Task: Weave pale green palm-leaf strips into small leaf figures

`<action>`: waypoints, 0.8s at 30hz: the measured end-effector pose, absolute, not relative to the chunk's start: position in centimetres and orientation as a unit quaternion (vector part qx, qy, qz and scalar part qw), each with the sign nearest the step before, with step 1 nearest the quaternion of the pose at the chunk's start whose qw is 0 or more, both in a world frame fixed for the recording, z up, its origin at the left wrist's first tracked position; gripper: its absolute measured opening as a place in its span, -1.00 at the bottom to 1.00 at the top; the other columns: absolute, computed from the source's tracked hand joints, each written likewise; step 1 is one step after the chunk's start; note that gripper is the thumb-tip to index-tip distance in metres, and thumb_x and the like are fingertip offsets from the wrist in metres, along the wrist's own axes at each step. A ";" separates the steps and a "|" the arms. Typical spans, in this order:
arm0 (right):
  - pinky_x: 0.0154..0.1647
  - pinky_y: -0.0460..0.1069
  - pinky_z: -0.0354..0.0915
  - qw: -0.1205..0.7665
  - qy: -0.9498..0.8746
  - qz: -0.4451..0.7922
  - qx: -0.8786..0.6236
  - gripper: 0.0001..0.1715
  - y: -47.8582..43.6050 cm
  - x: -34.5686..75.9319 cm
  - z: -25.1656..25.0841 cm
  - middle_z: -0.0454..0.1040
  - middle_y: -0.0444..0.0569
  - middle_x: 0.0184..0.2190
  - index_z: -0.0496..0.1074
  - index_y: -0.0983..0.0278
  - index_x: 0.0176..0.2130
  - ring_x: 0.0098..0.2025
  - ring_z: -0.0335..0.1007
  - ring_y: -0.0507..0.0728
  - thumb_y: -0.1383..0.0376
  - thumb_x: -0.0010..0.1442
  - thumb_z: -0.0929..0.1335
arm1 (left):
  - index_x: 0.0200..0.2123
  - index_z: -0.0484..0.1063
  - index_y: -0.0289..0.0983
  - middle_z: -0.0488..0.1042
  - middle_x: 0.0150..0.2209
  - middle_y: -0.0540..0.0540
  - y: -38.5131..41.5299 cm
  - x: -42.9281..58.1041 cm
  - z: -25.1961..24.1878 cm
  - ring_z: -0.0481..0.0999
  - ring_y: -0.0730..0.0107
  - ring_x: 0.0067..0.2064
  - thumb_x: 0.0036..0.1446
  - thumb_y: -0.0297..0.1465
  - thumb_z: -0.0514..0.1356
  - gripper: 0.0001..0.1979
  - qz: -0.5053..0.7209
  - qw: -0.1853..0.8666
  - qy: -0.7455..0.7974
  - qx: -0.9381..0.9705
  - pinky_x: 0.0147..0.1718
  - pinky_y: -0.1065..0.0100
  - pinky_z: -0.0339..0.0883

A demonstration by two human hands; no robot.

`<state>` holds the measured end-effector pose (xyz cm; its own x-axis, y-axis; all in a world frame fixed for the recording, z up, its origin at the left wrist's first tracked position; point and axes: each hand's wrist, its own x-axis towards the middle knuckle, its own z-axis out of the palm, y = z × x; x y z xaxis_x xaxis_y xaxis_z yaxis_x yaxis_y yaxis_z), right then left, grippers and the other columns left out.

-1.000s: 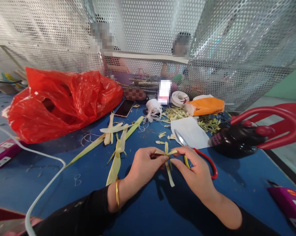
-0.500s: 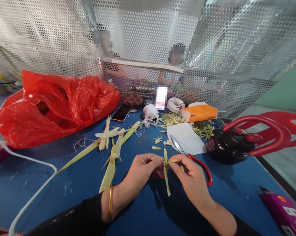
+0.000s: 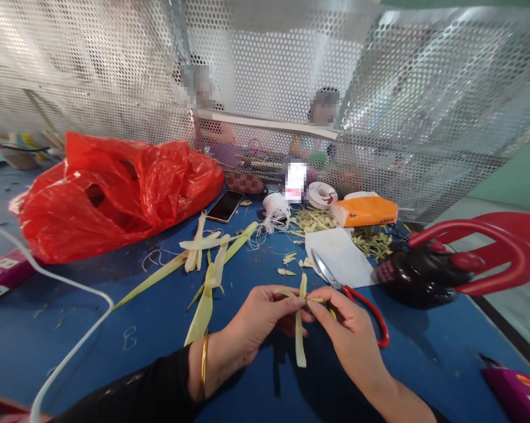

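A pale green leaf strip [image 3: 300, 343], which looks like husk, is crossed with shorter pieces between my two hands, its lower end hanging down. My left hand [image 3: 262, 317] pinches it at the crossing, thumb on top; a gold bangle circles that wrist. With thumb and fingertips, my right hand [image 3: 351, 326] grips the same crossing from the right. Scissors with red handles [image 3: 383, 329] lie just beyond the right hand, their blades on a white paper sheet [image 3: 346, 258]. Left of my hands, longer leaf strips [image 3: 201, 314] are laid out crossed on the blue table [image 3: 159, 329].
A red plastic bag [image 3: 128, 205] fills the back left, beside a phone [image 3: 225, 205]. White string [image 3: 277, 211], a ribbon roll [image 3: 322, 195], an orange tissue pack [image 3: 366, 210] and leaf scraps stand behind. A black bottle [image 3: 417, 276] is at right; a white cable [image 3: 71, 352] crosses the left.
The view has shifted slightly, so things sit lower and further right. Between my fingers the leaf strip has turned, showing its broader side; both hands still hold it.
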<state>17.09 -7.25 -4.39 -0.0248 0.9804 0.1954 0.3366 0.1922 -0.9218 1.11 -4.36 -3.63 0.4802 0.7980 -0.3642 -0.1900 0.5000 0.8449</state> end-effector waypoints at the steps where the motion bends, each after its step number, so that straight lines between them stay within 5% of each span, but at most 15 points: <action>1: -0.33 -0.08 0.32 0.455 -0.623 0.350 -0.531 -0.85 -7.2 17.1 -4.4 0.49 -0.11 -0.45 0.46 0.22 -0.37 -0.38 0.41 0.09 0.25 0.21 0.33 | -0.32 0.56 -0.32 0.56 -0.46 -0.06 -4.4 1.1 -3.7 0.52 0.50 -0.52 -0.03 -0.25 0.32 -0.74 0.315 0.776 0.394 0.379 -0.46 0.49 0.34; 12: -0.37 -0.07 0.30 0.442 -0.627 0.347 -0.539 -0.75 -7.3 17.0 -4.2 0.47 -0.08 -0.48 0.42 0.24 -0.42 -0.41 0.37 0.11 0.17 0.22 0.31 | -0.39 0.46 -0.33 0.57 -0.52 -0.11 -4.2 1.2 -3.7 0.53 0.41 -0.51 -0.21 -0.33 0.41 -0.71 0.333 0.766 0.440 0.330 -0.44 0.42 0.37; 24: -0.29 -0.03 0.31 0.444 -0.558 0.448 -0.539 -0.72 -6.9 17.3 -5.3 0.46 -0.09 -0.48 0.43 0.26 -0.40 -0.37 0.38 0.12 0.13 0.22 0.31 | -0.39 0.49 -0.34 0.58 -0.49 -0.12 -4.1 1.0 -3.8 0.53 0.40 -0.47 -0.15 -0.27 0.36 -0.72 0.334 0.763 0.432 0.346 -0.38 0.40 0.34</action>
<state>17.32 -6.88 -5.34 -0.0247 0.9996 0.0137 0.2037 0.0184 -0.9789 1.05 -4.14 -3.84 0.4026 0.8089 -0.4284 -0.2110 0.5375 0.8164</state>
